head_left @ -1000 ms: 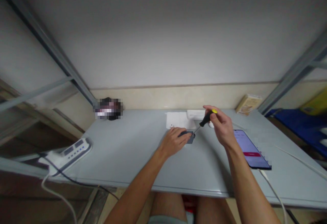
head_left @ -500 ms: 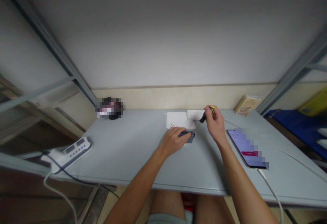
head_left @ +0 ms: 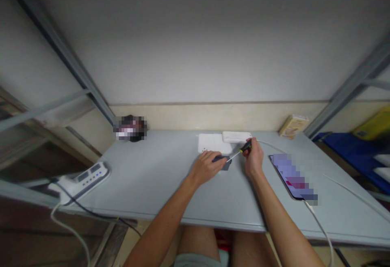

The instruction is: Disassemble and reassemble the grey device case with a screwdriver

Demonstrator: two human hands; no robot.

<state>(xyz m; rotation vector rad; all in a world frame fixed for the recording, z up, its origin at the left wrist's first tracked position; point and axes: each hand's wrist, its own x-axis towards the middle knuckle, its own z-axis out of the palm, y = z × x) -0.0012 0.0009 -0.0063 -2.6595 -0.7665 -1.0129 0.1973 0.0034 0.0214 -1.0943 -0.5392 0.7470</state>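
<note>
My left hand [head_left: 206, 166] rests on the grey table [head_left: 158, 186] with its fingers curled over a small dark grey device [head_left: 222, 161]. My right hand [head_left: 253, 158] is closed round the black handle of a small screwdriver [head_left: 240, 150] with a yellow band. The screwdriver slants down to the left and its metal tip reaches the device's right edge. Just behind the device lie a flat white plate [head_left: 213, 143] and a white box [head_left: 236, 136].
A phone [head_left: 291, 176] with a lit screen lies at the right, a white cable [head_left: 319, 226] running from it off the front edge. A white power strip [head_left: 83, 176] sits at the left edge. A small cardboard box [head_left: 293, 125] leans against the back wall.
My right hand has come down and left from a raised position, bringing the screwdriver lower until its tip meets the device. My left hand has stayed on the device.
</note>
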